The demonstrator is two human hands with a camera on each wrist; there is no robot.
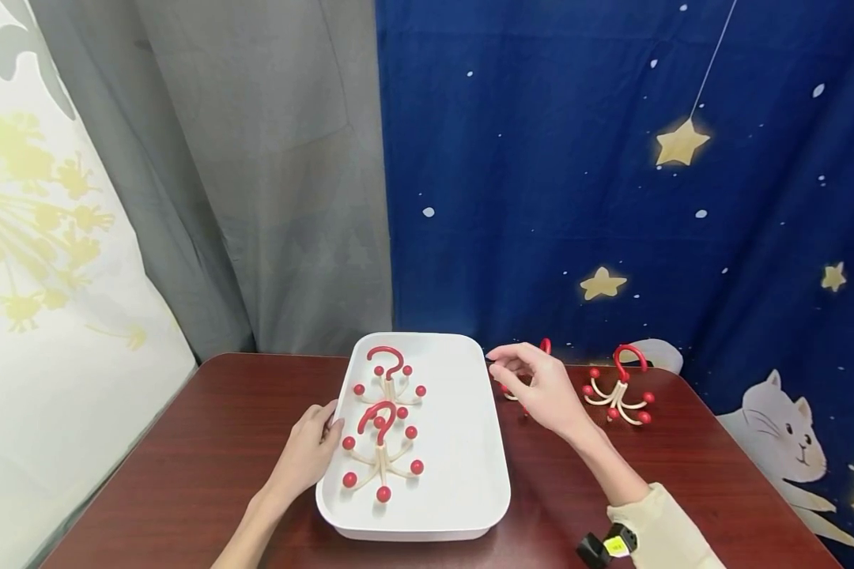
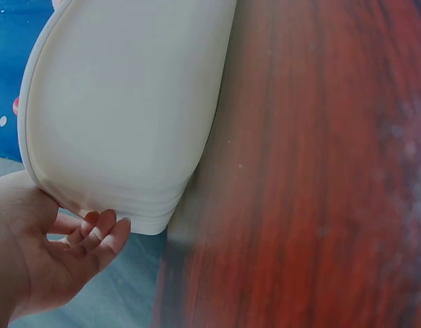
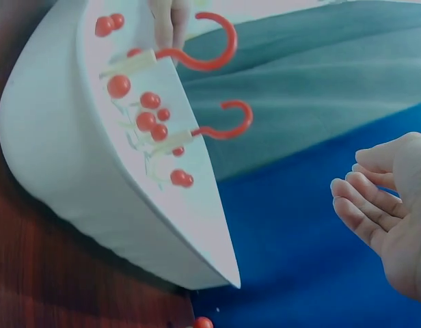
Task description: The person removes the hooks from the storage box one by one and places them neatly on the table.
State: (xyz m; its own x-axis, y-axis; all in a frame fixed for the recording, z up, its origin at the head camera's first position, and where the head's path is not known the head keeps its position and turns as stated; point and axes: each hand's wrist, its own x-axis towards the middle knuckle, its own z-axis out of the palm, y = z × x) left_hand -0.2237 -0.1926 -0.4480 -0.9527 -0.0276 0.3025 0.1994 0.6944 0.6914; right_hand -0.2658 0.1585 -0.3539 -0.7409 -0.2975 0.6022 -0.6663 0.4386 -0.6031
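Observation:
A white tray (image 1: 462,450) lies on the table with two multi-arm hangers in its left half, each with a red hook, cream arms and red ball tips. The front hanger (image 1: 381,458) overlaps the back hanger (image 1: 390,386). My left hand (image 1: 304,446) grips the tray's left rim; in the left wrist view its fingers (image 2: 104,236) curl against the outer wall. Beyond the tray's right edge hovers my right hand (image 1: 541,387), fingers loosely bent and holding nothing. It partly hides a third hanger (image 1: 546,346). Farther right stands another hanger (image 1: 621,393).
The dark reddish-brown table (image 1: 185,466) carries everything. Behind it hang a grey curtain (image 1: 292,197) and a blue curtain (image 1: 512,237) with stars. A patterned white curtain (image 1: 64,395) falls along the left side.

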